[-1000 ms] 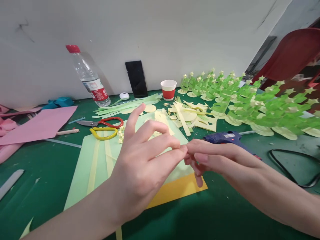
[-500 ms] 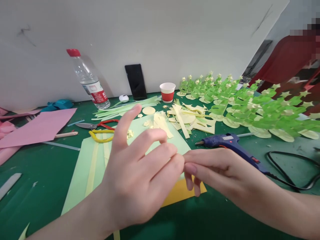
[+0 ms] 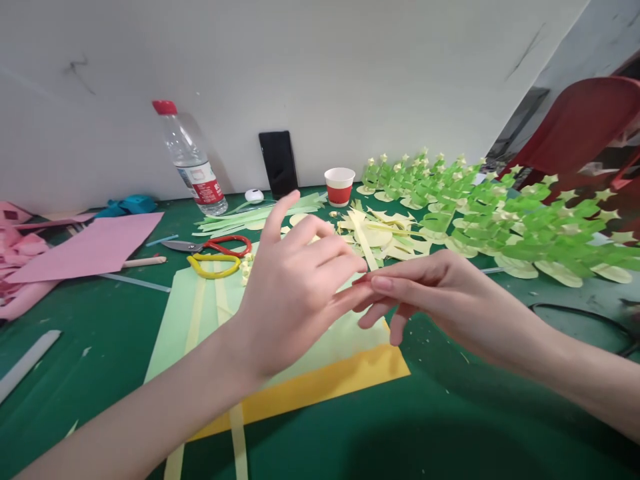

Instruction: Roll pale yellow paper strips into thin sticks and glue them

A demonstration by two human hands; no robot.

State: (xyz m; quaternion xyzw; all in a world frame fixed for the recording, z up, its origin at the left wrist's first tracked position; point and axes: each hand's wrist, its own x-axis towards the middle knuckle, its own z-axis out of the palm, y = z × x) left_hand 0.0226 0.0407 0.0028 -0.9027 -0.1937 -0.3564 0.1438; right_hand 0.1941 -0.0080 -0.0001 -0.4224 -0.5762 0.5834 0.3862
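Over the stacked paper, my left hand (image 3: 297,287) has its index finger raised and the other fingers bent, with no object visible in it. The thumb and forefinger of my right hand (image 3: 440,290) pinch the end of my left little finger; anything small between them is hidden. Beneath both hands lie a light green paper sheet (image 3: 173,320) and a yellow sheet (image 3: 345,377). Pale yellow paper strips (image 3: 239,440) cross these sheets. Scissors (image 3: 215,257) with one red and one yellow handle loop rest at the sheets' far left corner.
Pale paper scraps (image 3: 395,233) lie beyond my hands. Rows of green paper plants with star tips (image 3: 500,220) fill the right rear. A cup (image 3: 340,193), phone (image 3: 279,163) and bottle (image 3: 200,180) stand along the wall. Pink paper (image 3: 95,247) is left; a black cord (image 3: 590,312) lies right.
Both hands have moved up and away from me, still joined at the left little finger. My right hand now covers the blue glue gun's body. The view has shifted slightly.
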